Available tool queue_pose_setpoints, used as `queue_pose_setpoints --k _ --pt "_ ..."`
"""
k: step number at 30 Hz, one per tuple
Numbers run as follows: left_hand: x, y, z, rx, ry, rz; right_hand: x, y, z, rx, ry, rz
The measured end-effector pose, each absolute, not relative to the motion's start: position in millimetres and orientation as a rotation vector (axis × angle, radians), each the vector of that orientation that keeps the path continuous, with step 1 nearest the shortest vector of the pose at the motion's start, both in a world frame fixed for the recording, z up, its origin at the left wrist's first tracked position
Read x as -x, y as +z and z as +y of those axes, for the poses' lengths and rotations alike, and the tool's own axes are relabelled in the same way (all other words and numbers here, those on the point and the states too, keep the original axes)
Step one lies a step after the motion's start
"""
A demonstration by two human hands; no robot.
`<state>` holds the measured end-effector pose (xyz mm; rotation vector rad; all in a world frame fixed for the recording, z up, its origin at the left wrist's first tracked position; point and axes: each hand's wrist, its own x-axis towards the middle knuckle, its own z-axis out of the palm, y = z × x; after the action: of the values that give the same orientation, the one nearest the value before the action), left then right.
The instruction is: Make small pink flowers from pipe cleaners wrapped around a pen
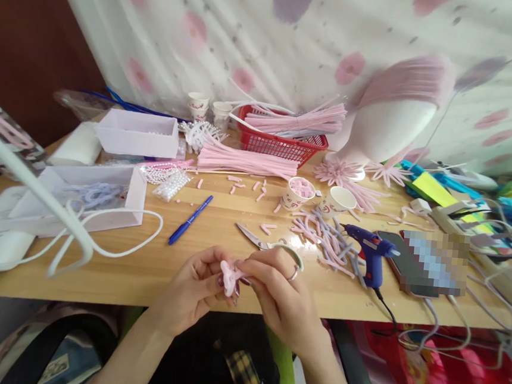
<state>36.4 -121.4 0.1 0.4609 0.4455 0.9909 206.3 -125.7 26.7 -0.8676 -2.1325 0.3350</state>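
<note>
Pinched between both hands, at the table's front edge, is a small pink flower shaped from fuzzy pipe cleaner (229, 278). My left hand (196, 285) grips it from the left with thumb and fingers. From the other side my right hand (285, 293) closes its fingertips on the flower's right part; a ring sits on one finger. The fingers hide part of the flower. Just beyond my right hand lie scissors (252, 236), their handles partly covered by it. A pile of cut pink and grey pipe cleaner pieces (330, 240) lies to the right of them.
A blue glue gun (370, 247) and a phone (404, 265) lie at the right among cables. Behind stand a paper cup of pink pieces (297, 201), a red basket (282, 146) and a foam head (384, 128). A blue pen (191, 220) and white trays (138, 134) are left.
</note>
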Motion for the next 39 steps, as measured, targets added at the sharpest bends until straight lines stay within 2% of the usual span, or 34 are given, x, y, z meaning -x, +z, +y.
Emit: queue_pose_setpoints --k 4,7,11,15,18,20,21,25,27,30,33,39 --pt "-35.0 2.0 -118.4 -0.501 0.896 0.469 -213.7 35.9 -126.0 0.780 0.111 -2.294" --pt "-26.2 6.8 -112.6 -0.692 0.846 0.514 -215.9 46.8 -126.9 0.774 0.337 -2.343" --pt "-12.1 20.9 -103.2 -1.196 0.747 0.696 -216.1 45.3 -120.8 0.961 1.211 -2.031" --pt "-7.3 38.9 -95.3 -1.826 0.583 0.641 -214.4 20.2 -110.4 1.076 2.233 -1.270" --pt "-7.0 44.1 -92.8 -1.928 0.499 0.522 -217.9 13.4 -105.8 0.951 2.602 -1.020" --pt "-5.6 40.4 -93.7 -1.889 0.580 0.613 -225.1 20.9 -104.1 0.979 2.476 -1.256" --pt "-4.5 36.8 -95.0 -1.853 0.658 0.700 -229.8 26.4 -103.5 1.054 2.261 -1.459" --pt "-0.5 19.3 -103.5 -1.683 1.034 1.006 -248.3 37.1 -102.2 1.529 0.772 -2.132" --pt "-0.1 14.4 -106.7 -1.668 1.168 1.064 -253.1 31.7 -101.6 1.632 0.437 -2.316" --pt "-1.0 12.2 -107.3 -1.741 1.286 1.030 -255.4 22.7 -99.3 1.714 0.358 -2.506" --pt "-1.3 10.1 -104.9 -1.858 1.416 1.030 -260.6 25.1 -97.2 1.734 0.445 -2.513" --pt "-1.5 6.1 -102.5 -2.256 1.617 1.112 -276.7 38.8 -108.4 1.423 1.145 -2.048"
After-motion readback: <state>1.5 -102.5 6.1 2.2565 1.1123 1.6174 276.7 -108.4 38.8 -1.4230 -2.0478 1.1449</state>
